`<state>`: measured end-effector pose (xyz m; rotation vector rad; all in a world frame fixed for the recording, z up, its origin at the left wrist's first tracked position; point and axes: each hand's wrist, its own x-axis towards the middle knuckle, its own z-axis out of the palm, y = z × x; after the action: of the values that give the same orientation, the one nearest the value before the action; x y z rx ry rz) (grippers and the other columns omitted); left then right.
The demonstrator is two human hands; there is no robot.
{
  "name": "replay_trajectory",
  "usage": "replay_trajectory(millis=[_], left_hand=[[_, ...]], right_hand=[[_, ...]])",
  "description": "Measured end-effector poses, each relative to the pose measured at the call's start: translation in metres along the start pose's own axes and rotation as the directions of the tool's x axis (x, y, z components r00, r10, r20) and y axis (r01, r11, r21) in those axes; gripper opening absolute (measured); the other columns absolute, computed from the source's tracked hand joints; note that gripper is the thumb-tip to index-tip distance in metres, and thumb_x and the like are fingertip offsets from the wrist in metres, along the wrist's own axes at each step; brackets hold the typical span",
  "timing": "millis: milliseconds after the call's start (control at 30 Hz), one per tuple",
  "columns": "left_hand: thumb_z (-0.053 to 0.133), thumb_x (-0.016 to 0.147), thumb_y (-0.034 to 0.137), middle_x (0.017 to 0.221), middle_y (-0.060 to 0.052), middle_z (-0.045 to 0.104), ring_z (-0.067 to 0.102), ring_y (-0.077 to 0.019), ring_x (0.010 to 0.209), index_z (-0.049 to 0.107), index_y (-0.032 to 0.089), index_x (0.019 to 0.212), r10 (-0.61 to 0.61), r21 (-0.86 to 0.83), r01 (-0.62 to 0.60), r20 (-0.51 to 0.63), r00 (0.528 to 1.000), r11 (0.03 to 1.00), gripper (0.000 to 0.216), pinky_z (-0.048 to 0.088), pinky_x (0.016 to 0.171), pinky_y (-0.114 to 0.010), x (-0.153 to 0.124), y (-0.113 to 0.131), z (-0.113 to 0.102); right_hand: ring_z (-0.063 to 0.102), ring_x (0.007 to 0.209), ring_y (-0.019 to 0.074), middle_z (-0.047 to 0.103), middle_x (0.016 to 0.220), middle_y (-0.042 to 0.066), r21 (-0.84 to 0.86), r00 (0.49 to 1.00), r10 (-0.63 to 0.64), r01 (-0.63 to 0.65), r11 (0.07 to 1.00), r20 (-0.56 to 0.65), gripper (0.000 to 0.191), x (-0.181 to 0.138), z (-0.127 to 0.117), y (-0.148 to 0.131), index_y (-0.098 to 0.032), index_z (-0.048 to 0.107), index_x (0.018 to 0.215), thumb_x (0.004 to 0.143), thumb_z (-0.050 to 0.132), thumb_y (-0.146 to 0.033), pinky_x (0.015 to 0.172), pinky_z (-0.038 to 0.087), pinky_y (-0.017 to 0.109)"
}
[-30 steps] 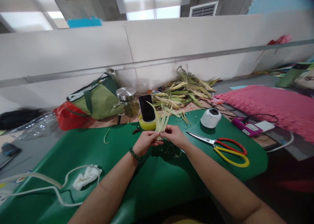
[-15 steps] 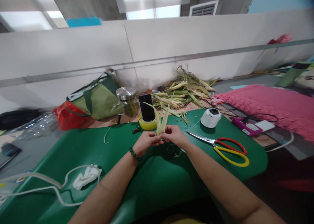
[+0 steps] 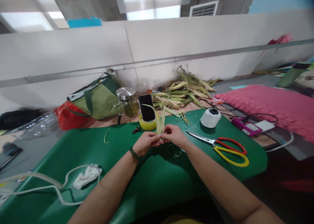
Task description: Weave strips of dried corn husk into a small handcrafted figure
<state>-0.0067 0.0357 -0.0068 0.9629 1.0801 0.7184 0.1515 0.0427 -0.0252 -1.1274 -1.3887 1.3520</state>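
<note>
Both my hands meet over the middle of the green mat (image 3: 152,181). My left hand (image 3: 146,142), with a dark bead bracelet on its wrist, pinches the base of a small bundle of pale corn-husk strips (image 3: 160,119). My right hand (image 3: 174,135) closes on the same bundle from the right. The strips fan upward from my fingers, in front of a phone (image 3: 146,107) propped upright on a yellow stand.
Scissors (image 3: 227,147) with red and yellow handles lie right of my hands. Behind are a white thread spool (image 3: 210,117), a husk pile (image 3: 183,91), a lidded glass jar (image 3: 128,101) and a green bag (image 3: 94,98). A pink cloth (image 3: 270,104) lies right; a tissue (image 3: 87,176) and cable left.
The husk strips have been drawn closer together and stand more upright; my hands have barely shifted.
</note>
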Motion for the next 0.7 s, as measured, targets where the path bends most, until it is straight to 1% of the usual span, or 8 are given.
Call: replay_trajectory(millis=[100, 200, 333, 433, 500, 600, 700], left_hand=[[0.078, 0.067, 0.027, 0.067, -0.009, 0.071, 0.066, -0.0116, 0.064, 0.071, 0.008, 0.071, -0.001, -0.026, 0.001, -0.013, 1.000, 1.000, 0.020, 0.050, 0.057, -0.016, 0.0000, 0.0002, 0.0021], [0.078, 0.067, 0.029, 0.067, -0.009, 0.071, 0.066, -0.0111, 0.063, 0.071, 0.008, 0.073, -0.011, -0.042, 0.010, -0.013, 1.000, 0.999, 0.022, 0.049, 0.057, -0.016, 0.0001, 0.0007, 0.0031], [0.084, 0.054, 0.036, 0.066, -0.007, 0.071, 0.065, -0.0115, 0.065, 0.072, 0.009, 0.071, 0.005, -0.024, -0.005, -0.001, 1.000, 1.000, 0.034, 0.049, 0.059, -0.017, -0.0014, 0.0020, 0.0038], [0.088, 0.045, 0.037, 0.066, -0.007, 0.070, 0.065, -0.0121, 0.065, 0.072, 0.009, 0.072, 0.035, 0.005, -0.036, 0.014, 0.999, 0.999, 0.042, 0.048, 0.059, -0.018, -0.0038, 0.0035, 0.0041], [0.088, 0.043, 0.037, 0.066, -0.007, 0.070, 0.065, -0.0126, 0.064, 0.073, 0.009, 0.074, 0.050, 0.021, -0.050, 0.021, 0.999, 0.998, 0.044, 0.047, 0.059, -0.019, -0.0053, 0.0046, 0.0041], [0.087, 0.044, 0.035, 0.068, -0.008, 0.071, 0.066, -0.0145, 0.065, 0.072, 0.010, 0.073, 0.075, 0.044, -0.076, 0.025, 0.997, 0.996, 0.041, 0.047, 0.059, -0.021, -0.0067, 0.0058, 0.0038], [0.087, 0.046, 0.034, 0.068, -0.008, 0.071, 0.066, -0.0155, 0.065, 0.072, 0.010, 0.070, 0.080, 0.063, -0.080, 0.017, 0.997, 0.995, 0.037, 0.047, 0.058, -0.022, -0.0075, 0.0065, 0.0035]], right_hand=[[0.049, 0.044, 0.0081, 0.052, 0.050, -0.007, -0.002, 1.000, -0.019, 0.019, 1.000, -0.002, 0.028, 0.0003, 0.0012, 0.0007, -0.018, 0.051, 0.070, 0.057, 0.073, -0.029, 0.043, 0.038, 0.020], [0.047, 0.043, 0.0077, 0.050, 0.049, -0.008, 0.008, 1.000, -0.024, 0.024, 1.000, 0.005, 0.026, 0.0003, 0.0021, -0.0001, -0.018, 0.051, 0.072, 0.058, 0.071, -0.029, 0.043, 0.037, 0.020], [0.043, 0.044, 0.0073, 0.049, 0.049, -0.008, -0.015, 0.999, -0.037, 0.037, 0.999, -0.009, 0.027, 0.0012, 0.0020, -0.0006, -0.018, 0.051, 0.070, 0.056, 0.071, -0.029, 0.044, 0.033, 0.020], [0.043, 0.048, 0.0071, 0.048, 0.051, -0.008, -0.009, 0.999, -0.045, 0.045, 0.999, -0.019, 0.027, 0.0019, 0.0008, -0.0003, -0.017, 0.053, 0.068, 0.053, 0.072, -0.028, 0.046, 0.033, 0.020], [0.044, 0.049, 0.0072, 0.052, 0.056, -0.006, 0.044, 1.000, -0.008, 0.007, 0.999, 0.024, 0.028, 0.0016, -0.0001, -0.0008, -0.016, 0.054, 0.070, 0.054, 0.072, -0.030, 0.046, 0.031, 0.020], [0.043, 0.047, 0.0062, 0.056, 0.060, -0.004, 0.133, 0.988, 0.074, -0.092, 0.987, 0.137, 0.031, -0.0001, -0.0011, -0.0036, -0.014, 0.058, 0.077, 0.057, 0.071, -0.034, 0.042, 0.025, 0.020], [0.039, 0.044, 0.0045, 0.057, 0.062, -0.004, 0.192, 0.977, 0.079, -0.118, 0.974, 0.198, 0.033, -0.0019, -0.0014, -0.0078, -0.014, 0.061, 0.082, 0.058, 0.071, -0.034, 0.041, 0.022, 0.020]])
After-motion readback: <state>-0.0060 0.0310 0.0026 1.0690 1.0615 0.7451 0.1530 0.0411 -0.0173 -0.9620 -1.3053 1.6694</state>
